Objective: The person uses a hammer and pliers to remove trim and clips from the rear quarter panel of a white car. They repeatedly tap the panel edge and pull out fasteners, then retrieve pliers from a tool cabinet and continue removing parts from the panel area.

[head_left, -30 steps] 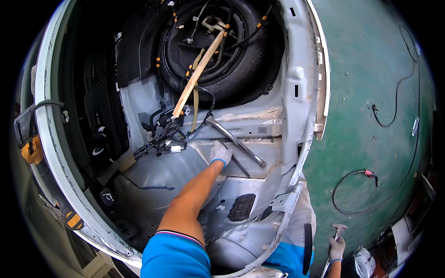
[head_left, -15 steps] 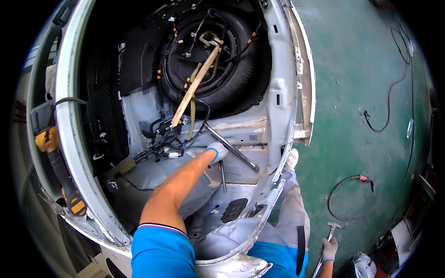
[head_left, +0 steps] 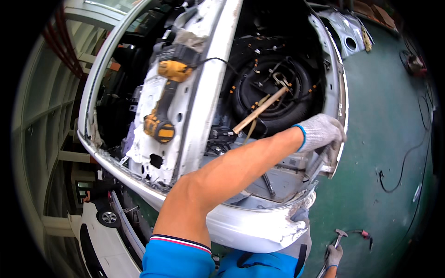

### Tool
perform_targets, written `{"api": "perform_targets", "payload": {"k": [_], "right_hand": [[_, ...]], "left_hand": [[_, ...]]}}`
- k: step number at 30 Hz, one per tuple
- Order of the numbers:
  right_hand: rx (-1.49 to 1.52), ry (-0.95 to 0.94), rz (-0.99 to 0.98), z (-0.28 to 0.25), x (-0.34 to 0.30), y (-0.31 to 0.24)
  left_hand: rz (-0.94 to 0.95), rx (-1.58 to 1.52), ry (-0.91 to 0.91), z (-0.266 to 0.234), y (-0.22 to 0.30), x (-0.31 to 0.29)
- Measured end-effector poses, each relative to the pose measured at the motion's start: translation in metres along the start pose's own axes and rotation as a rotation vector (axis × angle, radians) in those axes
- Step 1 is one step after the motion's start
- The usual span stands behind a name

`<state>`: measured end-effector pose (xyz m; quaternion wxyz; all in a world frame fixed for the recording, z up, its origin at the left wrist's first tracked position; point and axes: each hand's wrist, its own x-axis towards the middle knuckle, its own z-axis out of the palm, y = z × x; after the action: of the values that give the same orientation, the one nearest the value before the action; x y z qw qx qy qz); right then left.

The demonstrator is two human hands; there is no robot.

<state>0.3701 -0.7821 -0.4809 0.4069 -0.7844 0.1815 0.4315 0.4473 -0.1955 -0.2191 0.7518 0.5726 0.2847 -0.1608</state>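
My left hand [head_left: 320, 132], in a grey knit glove with a blue cuff, reaches across the opened rear of a white car body. Its fingers bend over the edge of the rear panel [head_left: 334, 161] and look closed on it; their tips are partly hidden. Low on the right, my right hand [head_left: 333, 255], also gloved, grips a hammer [head_left: 340, 233] by its handle, head up, beside the car. Beyond my left arm, a wooden stick [head_left: 262, 110] leans on the black spare tyre [head_left: 296, 111]. A metal tube [head_left: 268, 185] lies in the trunk floor.
A yellow-and-black cordless power tool [head_left: 167, 95] lies on the shelf left of the trunk opening. Loose wiring [head_left: 220, 146] clutters the trunk. Hoses or cables [head_left: 394, 190] run over the green floor. A cut metal panel [head_left: 345, 32] lies at the far right; another white car [head_left: 104, 241] stands lower left.
My left hand has moved from the wiring and metal tube inside the trunk rightward to the rear panel's edge. The view has swung left. My right hand still holds the hammer.
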Motion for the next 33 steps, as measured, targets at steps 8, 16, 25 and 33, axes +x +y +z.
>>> {"api": "perform_targets", "payload": {"k": [8,16,25,33], "right_hand": [[0.035,0.015,-0.161,0.038,-0.023,-0.016],[0.105,0.196,-0.170,0.111,-0.138,0.006],[0.810,0.456,-0.494,0.124,-0.286,-0.040],[0.857,0.271,-0.931,0.193,-0.390,-0.188]], "left_hand": [[0.514,0.181,-0.283,0.046,0.068,-0.233],[0.994,-0.435,-0.394,-0.047,-0.029,-0.463],[1.034,-0.215,0.280,-0.168,-0.091,-0.634],[1.277,-0.012,0.909,-0.267,-0.037,-0.725]]}}
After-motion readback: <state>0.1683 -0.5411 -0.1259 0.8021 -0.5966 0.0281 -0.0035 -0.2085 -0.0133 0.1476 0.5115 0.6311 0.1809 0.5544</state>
